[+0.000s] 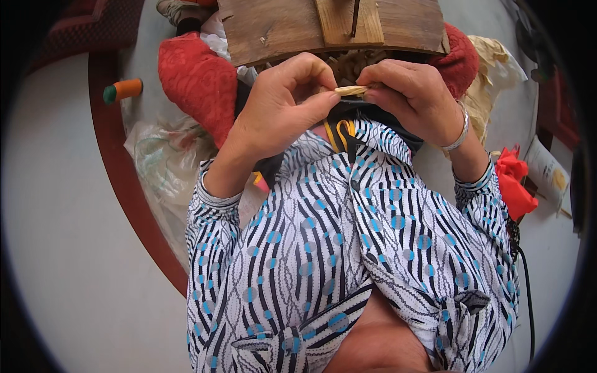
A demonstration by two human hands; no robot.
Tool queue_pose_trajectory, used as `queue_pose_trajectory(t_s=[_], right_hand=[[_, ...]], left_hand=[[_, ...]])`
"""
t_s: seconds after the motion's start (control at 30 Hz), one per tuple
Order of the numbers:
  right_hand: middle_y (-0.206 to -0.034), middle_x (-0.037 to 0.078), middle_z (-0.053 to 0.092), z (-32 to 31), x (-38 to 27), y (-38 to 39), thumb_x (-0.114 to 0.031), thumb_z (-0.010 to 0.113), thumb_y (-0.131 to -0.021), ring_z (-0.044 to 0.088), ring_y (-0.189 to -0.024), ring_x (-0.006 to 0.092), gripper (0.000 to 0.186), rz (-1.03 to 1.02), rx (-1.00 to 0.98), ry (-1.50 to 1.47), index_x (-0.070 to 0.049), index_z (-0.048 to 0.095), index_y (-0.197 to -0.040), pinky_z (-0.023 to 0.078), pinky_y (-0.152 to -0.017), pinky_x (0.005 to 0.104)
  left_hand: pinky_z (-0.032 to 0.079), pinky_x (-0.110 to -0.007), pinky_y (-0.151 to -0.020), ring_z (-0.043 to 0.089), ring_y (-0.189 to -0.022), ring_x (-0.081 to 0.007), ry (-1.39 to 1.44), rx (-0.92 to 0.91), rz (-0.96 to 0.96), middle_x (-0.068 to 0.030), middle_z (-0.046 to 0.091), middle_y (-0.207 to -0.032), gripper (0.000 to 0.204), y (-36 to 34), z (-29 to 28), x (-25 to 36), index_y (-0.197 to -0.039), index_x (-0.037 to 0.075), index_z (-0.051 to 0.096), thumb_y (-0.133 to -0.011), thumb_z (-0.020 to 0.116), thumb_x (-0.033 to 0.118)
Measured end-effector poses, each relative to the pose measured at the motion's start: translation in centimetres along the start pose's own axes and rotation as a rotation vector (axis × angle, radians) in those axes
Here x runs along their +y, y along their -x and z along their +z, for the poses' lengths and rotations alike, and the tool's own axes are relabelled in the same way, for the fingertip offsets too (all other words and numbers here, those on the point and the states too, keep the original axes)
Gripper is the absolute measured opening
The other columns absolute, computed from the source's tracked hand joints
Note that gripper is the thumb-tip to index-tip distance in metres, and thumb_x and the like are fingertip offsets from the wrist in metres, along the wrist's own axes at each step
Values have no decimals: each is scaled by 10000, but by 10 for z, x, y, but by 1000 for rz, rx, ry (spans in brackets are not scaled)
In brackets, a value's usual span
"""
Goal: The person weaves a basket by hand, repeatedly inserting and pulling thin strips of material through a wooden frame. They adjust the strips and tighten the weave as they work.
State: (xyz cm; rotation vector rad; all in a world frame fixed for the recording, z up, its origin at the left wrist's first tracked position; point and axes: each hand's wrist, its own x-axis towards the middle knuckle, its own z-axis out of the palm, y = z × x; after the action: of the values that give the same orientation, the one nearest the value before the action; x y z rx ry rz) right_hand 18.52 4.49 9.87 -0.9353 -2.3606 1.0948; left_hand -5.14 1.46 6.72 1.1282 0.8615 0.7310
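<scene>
A short pale-yellow twisted strip (351, 91), like husk or straw, is stretched between my two hands over my lap. My left hand (283, 105) pinches one end of it between thumb and forefinger. At the other end, the thumb and forefinger of my right hand (416, 96) are pressed together on it. Just beyond my hands is a worn wooden board (273, 28) with a lighter wood block (339, 28) on it and a thin dark rod (356, 18) standing upright there. Pale curled scraps (351, 64) lie below the board's near edge, partly hidden by my hands.
An orange and green thread spool (127, 89) lies at the left, near a clear plastic bag (165, 158). Crumpled tan sheets (488, 78) are beyond my right arm. Red cloth (516, 186) and a white cylindrical thing (547, 171) sit at the far right.
</scene>
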Motion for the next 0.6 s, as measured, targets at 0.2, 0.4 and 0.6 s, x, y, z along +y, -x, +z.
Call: queue_pose_trajectory(t_s=[0.2,0.4,0.6], right_hand=[[-840,129,616,11,6,-6,-51,668,-828,616,-747,305,178,-14,163,-28,-19,607,-992,490,-659,337],[-891,112,636,11,9,-13,-33,698,-798,627,-778,271,281,-92,244,-36,-31,610,-1065,497,-694,324],[-831,86,642,-1,8,9,-47,730,-802,632,-706,163,322,86,465,50,-18,626,-1105,503,-649,249]], left_hand=[[486,-259,-679,584,-735,-130,-498,152,161,-42,598,-848,235,-1,5,11,-1052,4,571,-858,674,86],[477,-359,-689,583,-774,-317,-867,129,419,-130,613,-848,177,-18,11,5,-979,9,628,-848,647,127],[482,-377,-653,608,-766,-303,-795,269,385,-113,610,-791,117,-18,13,-4,-918,27,647,-822,651,94]])
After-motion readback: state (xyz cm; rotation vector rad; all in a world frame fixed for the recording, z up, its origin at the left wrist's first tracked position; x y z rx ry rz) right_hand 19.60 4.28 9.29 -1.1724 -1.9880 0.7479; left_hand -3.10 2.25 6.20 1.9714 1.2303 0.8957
